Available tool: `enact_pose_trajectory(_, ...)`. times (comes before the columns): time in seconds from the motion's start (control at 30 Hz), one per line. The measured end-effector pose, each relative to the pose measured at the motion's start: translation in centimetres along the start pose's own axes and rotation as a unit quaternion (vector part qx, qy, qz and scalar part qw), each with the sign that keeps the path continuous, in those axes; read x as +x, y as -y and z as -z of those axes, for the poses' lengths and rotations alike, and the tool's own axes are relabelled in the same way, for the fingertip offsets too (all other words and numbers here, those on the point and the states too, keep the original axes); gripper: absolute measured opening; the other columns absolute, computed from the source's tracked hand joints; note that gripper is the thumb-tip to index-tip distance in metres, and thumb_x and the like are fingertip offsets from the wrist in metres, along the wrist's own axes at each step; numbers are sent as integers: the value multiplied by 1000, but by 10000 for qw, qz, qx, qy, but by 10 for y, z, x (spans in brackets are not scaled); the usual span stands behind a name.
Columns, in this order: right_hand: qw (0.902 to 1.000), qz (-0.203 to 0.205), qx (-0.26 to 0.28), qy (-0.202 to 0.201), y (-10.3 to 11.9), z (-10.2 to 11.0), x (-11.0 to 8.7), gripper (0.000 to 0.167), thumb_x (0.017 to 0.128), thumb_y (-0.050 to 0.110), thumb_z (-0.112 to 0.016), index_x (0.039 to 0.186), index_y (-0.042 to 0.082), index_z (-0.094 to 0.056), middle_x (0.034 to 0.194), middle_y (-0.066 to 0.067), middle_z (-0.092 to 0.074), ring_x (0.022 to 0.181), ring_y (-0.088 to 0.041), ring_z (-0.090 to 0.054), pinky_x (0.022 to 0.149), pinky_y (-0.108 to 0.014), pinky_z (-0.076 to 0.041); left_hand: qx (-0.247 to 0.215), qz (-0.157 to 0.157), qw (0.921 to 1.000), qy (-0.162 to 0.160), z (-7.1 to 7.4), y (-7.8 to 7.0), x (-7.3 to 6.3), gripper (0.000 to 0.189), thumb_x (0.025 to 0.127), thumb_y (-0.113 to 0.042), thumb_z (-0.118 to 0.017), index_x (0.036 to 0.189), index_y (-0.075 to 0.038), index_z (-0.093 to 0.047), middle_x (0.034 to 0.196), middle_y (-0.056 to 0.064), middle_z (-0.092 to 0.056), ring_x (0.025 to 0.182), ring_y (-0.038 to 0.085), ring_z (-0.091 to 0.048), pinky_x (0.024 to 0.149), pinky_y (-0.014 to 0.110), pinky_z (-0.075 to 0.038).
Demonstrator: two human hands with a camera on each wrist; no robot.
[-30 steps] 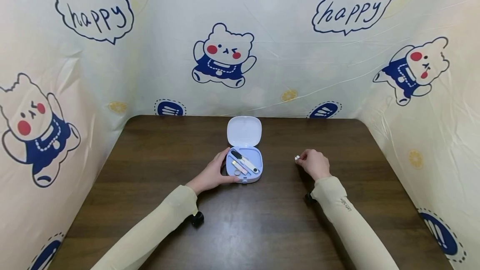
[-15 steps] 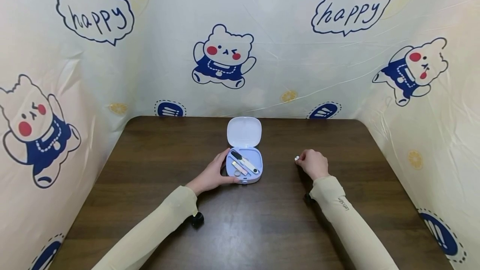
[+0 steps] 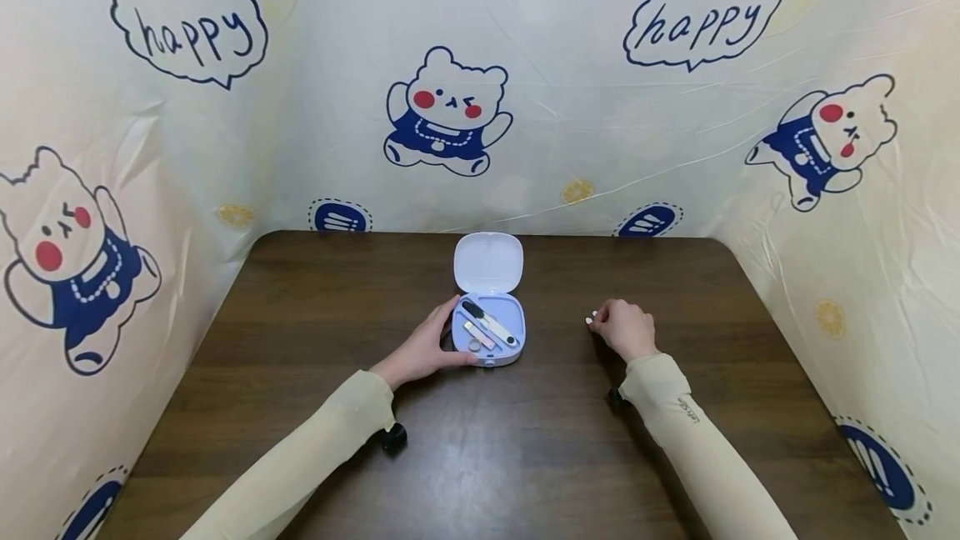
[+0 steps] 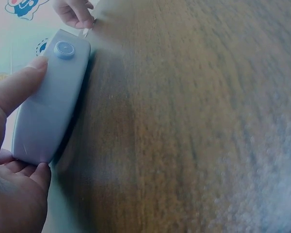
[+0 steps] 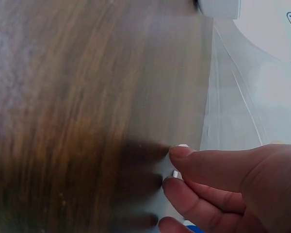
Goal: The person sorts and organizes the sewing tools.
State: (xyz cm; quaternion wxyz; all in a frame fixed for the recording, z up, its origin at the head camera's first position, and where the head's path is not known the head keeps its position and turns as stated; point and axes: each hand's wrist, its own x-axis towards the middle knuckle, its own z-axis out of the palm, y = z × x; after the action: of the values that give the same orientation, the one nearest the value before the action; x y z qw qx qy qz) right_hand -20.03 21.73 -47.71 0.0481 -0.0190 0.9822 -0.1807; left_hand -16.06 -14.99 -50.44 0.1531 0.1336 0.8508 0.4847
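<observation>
A small light-blue hinged case point(image 3: 489, 358) sits on the brown table with its lid point(image 3: 488, 263) raised. My left hand point(image 3: 426, 347) grips the case's left side, thumb along the front near the round latch point(image 4: 65, 49) and fingertips at the side, as the left wrist view shows. Inside the case lie a slim black-and-white tool point(image 3: 491, 324), a short pale stick point(image 3: 479, 335) and a small round silvery piece point(image 3: 474, 346). To the right, my right hand point(image 3: 627, 328) pinches something tiny and white point(image 3: 589, 321) between thumb and fingers, low over the table; its kind is hidden by the fingertips.
The dark wooden table point(image 3: 480, 457) ends at a pale printed cloth point(image 3: 555, 107) with bears and "happy" bubbles, which hangs behind and on both sides. A black wrist camera point(image 3: 394, 439) sits under the left cuff.
My right hand has shifted slightly left with the white piece, which now shows a little differently at the fingertips. My left hand and the case have stayed in place.
</observation>
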Motion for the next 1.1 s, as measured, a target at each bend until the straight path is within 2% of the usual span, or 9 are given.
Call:
enact_pose_trajectory(0.33,9994,221,262,-24,4,-2,-1,15,91,21,-77,80,12,-71,74,-2,-68,77,-30,-64,83,-56,-46,73,-63,9999,31,2,0,2,117,83,-39,-90,167,-7,-14,170,18,-21,155,31,-30,124,47,-31)
enact_pose_trajectory(0.7,9987,245,435,-98,9,-9,-6,16,96,20,-75,85,11,-70,75,-2,-66,74,-25,-59,84,-53,-43,16,-117,9999,61,0,2,2,114,85,-37,-89,167,-7,-15,170,19,-21,154,32,-31,123,48,-32)
enact_pose_trajectory(1.1,9926,624,768,-699,21,-13,-8,7,93,14,-76,87,10,-75,81,-2,-73,88,-31,-63,83,-52,-43,-15,-74,10000,33,1,1,1,114,84,-35,-90,167,-6,-16,170,18,-22,153,31,-33,122,47,-34)
